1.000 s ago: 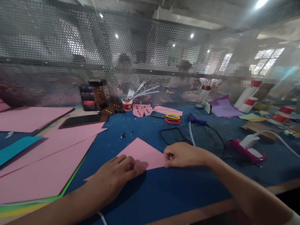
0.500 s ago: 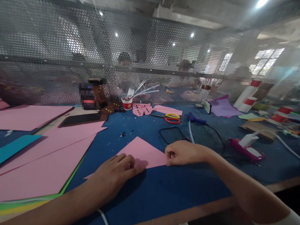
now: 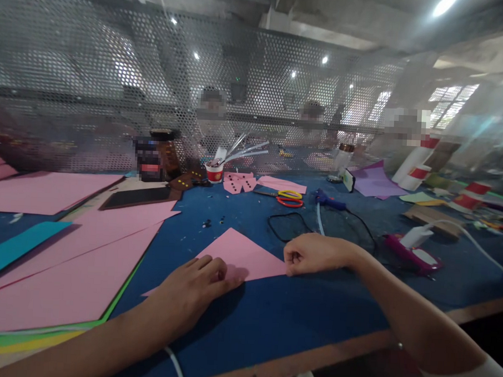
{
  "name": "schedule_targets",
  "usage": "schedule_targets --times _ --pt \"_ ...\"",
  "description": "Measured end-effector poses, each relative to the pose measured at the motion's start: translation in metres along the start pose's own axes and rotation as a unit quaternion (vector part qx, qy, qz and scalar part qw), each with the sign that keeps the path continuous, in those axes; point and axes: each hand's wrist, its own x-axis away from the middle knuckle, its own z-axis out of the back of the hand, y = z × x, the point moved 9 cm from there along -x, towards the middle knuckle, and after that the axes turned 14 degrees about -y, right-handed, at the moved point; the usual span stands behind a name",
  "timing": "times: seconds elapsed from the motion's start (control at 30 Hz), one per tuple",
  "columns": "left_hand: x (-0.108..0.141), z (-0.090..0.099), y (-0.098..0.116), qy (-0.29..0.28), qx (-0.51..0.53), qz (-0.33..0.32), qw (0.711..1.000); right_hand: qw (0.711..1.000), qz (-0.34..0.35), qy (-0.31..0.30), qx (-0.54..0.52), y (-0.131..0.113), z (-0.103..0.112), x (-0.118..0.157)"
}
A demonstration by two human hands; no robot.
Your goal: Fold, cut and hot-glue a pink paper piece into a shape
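A folded pink paper triangle point(image 3: 242, 255) lies on the blue tabletop point(image 3: 288, 312), its peak pointing away from me. My left hand point(image 3: 193, 286) rests over its left part, fingers curled and thumb along the near edge, pressing the paper. At the right corner, my right hand point(image 3: 313, 255) is closed in a loose fist, with fingertips at the paper's tip. A thin pink corner sticks out to the left, beyond my left hand.
Pink sheets point(image 3: 77, 264) and a teal strip point(image 3: 19, 248) lie left. Scissors point(image 3: 289, 198), a blue glue gun point(image 3: 328, 199) and its black cable are beyond my hands. A magenta power strip point(image 3: 413, 255) sits right; a red-white cup point(image 3: 214, 173) stands behind.
My right hand has slid slightly right along the near edge to the triangle's right tip, uncovering more of that corner. My left hand stays on the paper.
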Motion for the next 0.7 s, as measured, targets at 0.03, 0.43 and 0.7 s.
schedule_targets --times 0.03,0.43,0.7 --pt "0.0000 0.0003 0.0000 -0.001 0.002 0.000 1.000 1.000 0.000 -0.003 -0.002 0.0006 -0.0002 0.0001" --pt "-0.0006 0.0008 0.0005 -0.001 0.003 0.001 1.000 1.000 0.012 -0.010 -0.002 0.0049 -0.0003 0.0003" --pt "-0.0013 -0.0009 -0.0001 -0.014 0.011 0.000 1.000 1.000 0.006 -0.010 0.009 0.0061 -0.0003 0.0018"
